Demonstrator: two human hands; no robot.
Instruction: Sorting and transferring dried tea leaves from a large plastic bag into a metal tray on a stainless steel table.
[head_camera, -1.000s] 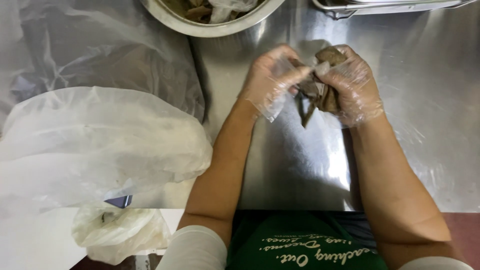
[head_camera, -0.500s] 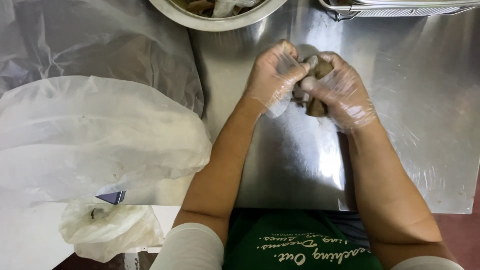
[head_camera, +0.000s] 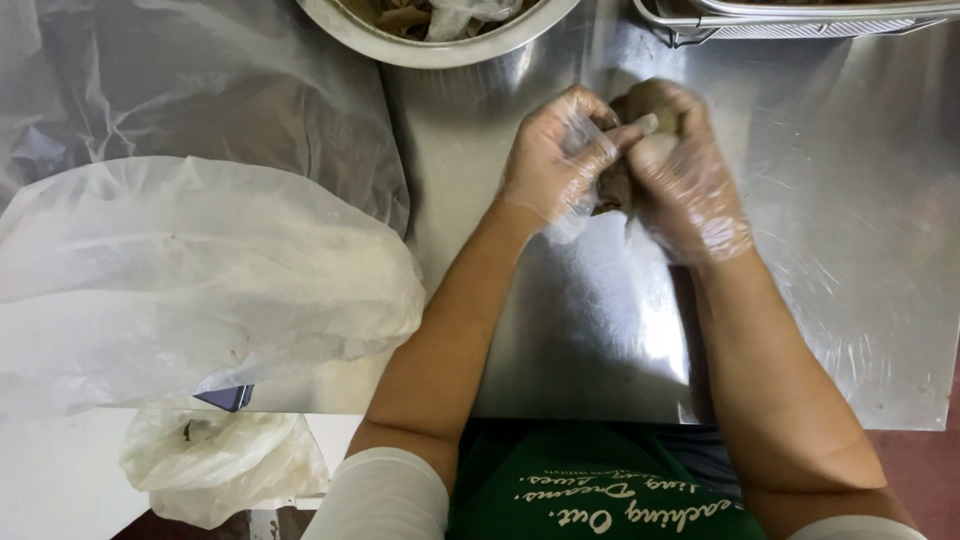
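Note:
Both of my hands wear thin clear plastic gloves and meet above a steel table (head_camera: 830, 260). My left hand (head_camera: 555, 160) and my right hand (head_camera: 680, 170) are closed together around a small brown lump of food (head_camera: 612, 185), which shows only as a dark patch between the palms. Most of the lump is hidden by my fingers. A round steel bowl (head_camera: 440, 45) holding brown pieces and a crumpled clear bag sits just beyond my left hand.
Large clear plastic bags (head_camera: 190, 270) cover the table's left half. A smaller bag (head_camera: 215, 460) hangs below the table's front edge. A metal wire basket (head_camera: 800, 20) stands at the back right. My green apron (head_camera: 600, 490) is at the bottom.
The brown piece was spread open between my fingers a second ago; now both hands have closed around it, pressing it into a compact lump, and it is mostly hidden.

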